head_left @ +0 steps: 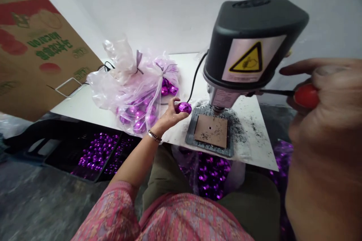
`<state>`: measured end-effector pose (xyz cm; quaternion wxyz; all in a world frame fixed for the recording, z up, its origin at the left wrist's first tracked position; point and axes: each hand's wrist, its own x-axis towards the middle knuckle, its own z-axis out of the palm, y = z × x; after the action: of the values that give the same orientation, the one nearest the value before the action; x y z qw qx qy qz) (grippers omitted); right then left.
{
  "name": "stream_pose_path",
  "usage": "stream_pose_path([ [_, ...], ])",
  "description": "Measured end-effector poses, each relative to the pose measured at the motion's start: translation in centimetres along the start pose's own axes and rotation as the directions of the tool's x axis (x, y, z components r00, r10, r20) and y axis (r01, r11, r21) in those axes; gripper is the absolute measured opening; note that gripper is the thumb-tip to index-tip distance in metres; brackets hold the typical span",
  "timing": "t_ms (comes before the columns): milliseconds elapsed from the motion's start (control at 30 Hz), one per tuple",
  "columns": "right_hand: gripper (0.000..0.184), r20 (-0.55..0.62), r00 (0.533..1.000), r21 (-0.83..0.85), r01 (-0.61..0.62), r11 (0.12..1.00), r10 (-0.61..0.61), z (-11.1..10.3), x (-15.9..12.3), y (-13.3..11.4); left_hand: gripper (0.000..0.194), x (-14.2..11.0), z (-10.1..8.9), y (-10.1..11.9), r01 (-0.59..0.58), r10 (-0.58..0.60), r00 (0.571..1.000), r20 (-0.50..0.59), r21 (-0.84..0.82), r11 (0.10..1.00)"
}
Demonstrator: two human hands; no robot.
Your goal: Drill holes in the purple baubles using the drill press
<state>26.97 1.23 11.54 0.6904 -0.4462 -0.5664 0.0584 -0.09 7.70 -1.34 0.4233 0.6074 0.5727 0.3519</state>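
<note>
My left hand (168, 115) holds a shiny purple faceted ball (183, 108) in its fingertips, just left of the head of a black bench drill (251, 41). The drill has a yellow warning label and stands over a grey metal base plate (198, 131) with a square of brown cardboard (210, 131) on it. Close to the camera, my right hand (325, 98) grips the red handle of a slim tool (305, 96). Its dark shaft points left towards the drill's lower part. The tool's tip is hidden behind the drill.
A clear plastic bag of purple balls (138, 94) lies on the white table (254, 150), which is strewn with dark drill dust. Below its front edge are black crates of purple balls (97, 152) and another heap of them (210, 175). A cardboard box (36, 45) juts in at upper left.
</note>
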Motion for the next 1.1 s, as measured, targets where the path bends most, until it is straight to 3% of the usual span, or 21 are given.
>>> stream_pose_path([
  [100, 0.035, 0.011, 1.000, 0.057, -0.025, 0.998, 0.024, 0.3, 0.3, -0.7, 0.056, -2.0, 1.0, 0.1, 0.025, -0.010, 0.982, 0.187, -0.077, 0.997],
  [233, 0.038, 0.031, 0.999, 0.093, -0.027, 0.995, 0.025, 0.3, 0.5, -0.8, 0.054, -2.2, 2.5, 0.2, -0.026, 0.035, 0.960, 0.279, -0.038, 0.999],
  [367, 0.032, 0.032, 0.999, 0.087, -0.037, 0.996, 0.035, 0.2, 0.9, -1.3, 0.059, -1.4, 3.8, 0.6, -0.130, 0.089, 0.961, 0.262, 0.144, 0.981],
  [667, 0.035, 0.118, 0.981, -0.029, -0.152, 0.988, 0.155, -0.1, 2.2, -3.1, 0.056, -1.3, 5.4, 2.9, -0.231, 0.112, 0.953, 0.282, 0.435, 0.870],
  [967, 0.040, 0.159, 0.973, -0.140, -0.148, 0.979, 0.169, -0.4, 2.1, -3.5, 0.058, -0.8, 6.3, 4.0, -0.360, 0.182, 0.917, 0.354, 0.544, 0.758],
  [1100, 0.062, 0.148, 0.976, -0.166, -0.133, 0.977, 0.158, -0.3, 2.1, -3.5, 0.062, -0.4, 7.0, 3.5, -0.400, 0.223, 0.905, 0.363, 0.546, 0.736],
])
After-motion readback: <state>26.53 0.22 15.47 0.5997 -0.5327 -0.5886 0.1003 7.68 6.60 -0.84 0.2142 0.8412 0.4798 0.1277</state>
